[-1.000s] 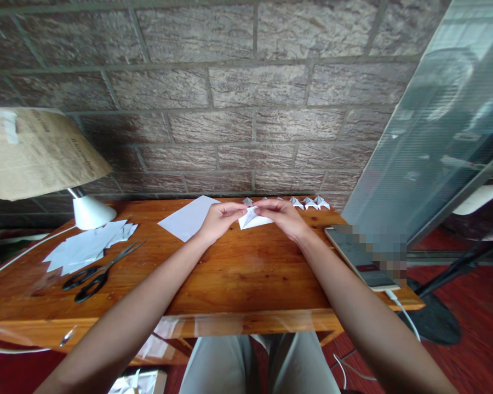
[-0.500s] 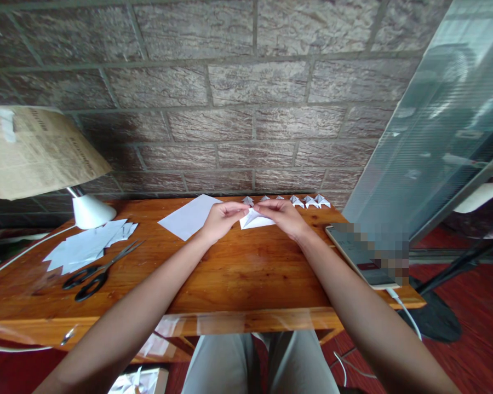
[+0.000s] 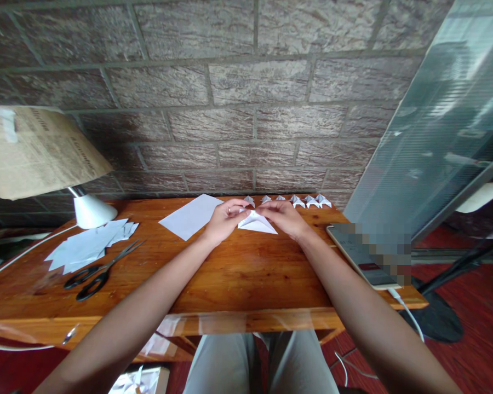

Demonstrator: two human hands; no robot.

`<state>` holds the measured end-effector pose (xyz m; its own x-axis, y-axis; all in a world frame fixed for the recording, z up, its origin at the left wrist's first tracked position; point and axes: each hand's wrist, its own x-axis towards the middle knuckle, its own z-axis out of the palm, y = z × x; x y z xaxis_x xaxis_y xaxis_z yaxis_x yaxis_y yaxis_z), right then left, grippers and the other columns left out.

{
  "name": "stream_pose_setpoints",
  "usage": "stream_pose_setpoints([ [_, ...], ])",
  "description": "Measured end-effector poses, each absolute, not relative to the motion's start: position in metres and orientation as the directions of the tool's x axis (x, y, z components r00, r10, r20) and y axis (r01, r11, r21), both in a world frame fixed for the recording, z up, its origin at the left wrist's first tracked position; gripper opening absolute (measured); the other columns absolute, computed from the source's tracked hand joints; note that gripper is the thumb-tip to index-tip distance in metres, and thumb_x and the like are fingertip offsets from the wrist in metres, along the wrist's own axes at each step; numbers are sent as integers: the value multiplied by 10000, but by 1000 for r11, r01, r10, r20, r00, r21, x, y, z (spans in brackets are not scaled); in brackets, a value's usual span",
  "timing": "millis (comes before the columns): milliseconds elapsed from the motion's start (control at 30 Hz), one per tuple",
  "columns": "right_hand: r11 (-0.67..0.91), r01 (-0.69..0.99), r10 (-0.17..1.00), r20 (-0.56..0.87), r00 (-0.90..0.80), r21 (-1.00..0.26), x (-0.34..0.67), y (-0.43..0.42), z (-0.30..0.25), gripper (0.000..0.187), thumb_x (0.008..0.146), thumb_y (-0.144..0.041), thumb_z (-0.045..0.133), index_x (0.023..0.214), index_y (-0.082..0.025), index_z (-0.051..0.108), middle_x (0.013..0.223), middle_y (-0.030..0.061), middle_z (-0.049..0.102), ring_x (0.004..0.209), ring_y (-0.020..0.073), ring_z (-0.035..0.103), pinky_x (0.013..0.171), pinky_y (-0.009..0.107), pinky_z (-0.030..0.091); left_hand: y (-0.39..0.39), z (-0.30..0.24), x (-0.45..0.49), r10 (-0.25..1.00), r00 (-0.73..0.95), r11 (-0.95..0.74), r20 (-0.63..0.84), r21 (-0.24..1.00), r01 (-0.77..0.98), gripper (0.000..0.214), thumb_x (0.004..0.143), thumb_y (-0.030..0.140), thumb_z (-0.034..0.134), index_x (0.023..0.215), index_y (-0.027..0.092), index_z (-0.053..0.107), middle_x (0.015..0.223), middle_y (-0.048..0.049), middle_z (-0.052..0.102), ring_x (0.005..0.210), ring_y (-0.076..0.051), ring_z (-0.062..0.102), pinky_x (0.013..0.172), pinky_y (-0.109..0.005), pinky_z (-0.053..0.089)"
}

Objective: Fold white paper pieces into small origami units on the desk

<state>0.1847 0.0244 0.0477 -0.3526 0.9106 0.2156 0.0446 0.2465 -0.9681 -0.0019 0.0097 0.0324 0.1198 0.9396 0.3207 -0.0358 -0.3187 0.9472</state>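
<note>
Both my hands meet over a small folded white paper [image 3: 257, 222] near the far edge of the wooden desk [image 3: 238, 273]. My left hand [image 3: 222, 219] pinches the paper's left side, a ring showing on one finger. My right hand [image 3: 285, 215] pinches its top right corner. The paper now spreads into a flat triangle on the desk between them. A row of several small folded paper pieces [image 3: 296, 201] stands just behind my hands along the wall.
A flat white sheet [image 3: 190, 215] lies left of my hands. Further left are a pile of paper pieces [image 3: 88, 244], black scissors [image 3: 96, 271] and a white lamp base [image 3: 91, 210]. A phone [image 3: 363, 256] with a cable lies at the right edge. A brick wall backs the desk.
The folded paper has been opened out and pressed down into a wider flat triangle. My hands shifted slightly apart while still pinching it.
</note>
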Motion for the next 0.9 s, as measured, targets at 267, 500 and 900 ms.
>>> stream_pose_setpoints([
  [267, 330, 79, 871, 271, -409, -941, 185, 29, 44, 301, 688, -439, 721, 779, -152, 733, 707, 7, 696, 627, 127, 577, 628, 261, 472, 12, 30, -2, 951, 106, -280, 291, 955, -101, 399, 628, 342, 807, 962, 168, 678, 791, -22, 721, 709, -149, 630, 721, -284, 460],
  [500, 408, 113, 854, 334, -399, -906, 185, 29, 42, 282, 700, -433, 725, 765, -158, 734, 757, 23, 720, 686, 157, 616, 692, 292, 483, 12, 29, -3, 961, 162, -196, 224, 965, -176, 324, 595, 316, 833, 845, 151, 710, 789, -27, 720, 726, -139, 630, 757, -282, 459],
  [900, 446, 150, 814, 330, -478, -883, 185, 31, 37, 353, 710, -507, 723, 781, -162, 751, 696, 13, 700, 623, 141, 587, 633, 272, 459, 15, 24, -2, 964, 120, -223, 238, 966, -132, 309, 638, 413, 798, 795, 158, 727, 748, -22, 690, 709, -147, 602, 686, -267, 438],
])
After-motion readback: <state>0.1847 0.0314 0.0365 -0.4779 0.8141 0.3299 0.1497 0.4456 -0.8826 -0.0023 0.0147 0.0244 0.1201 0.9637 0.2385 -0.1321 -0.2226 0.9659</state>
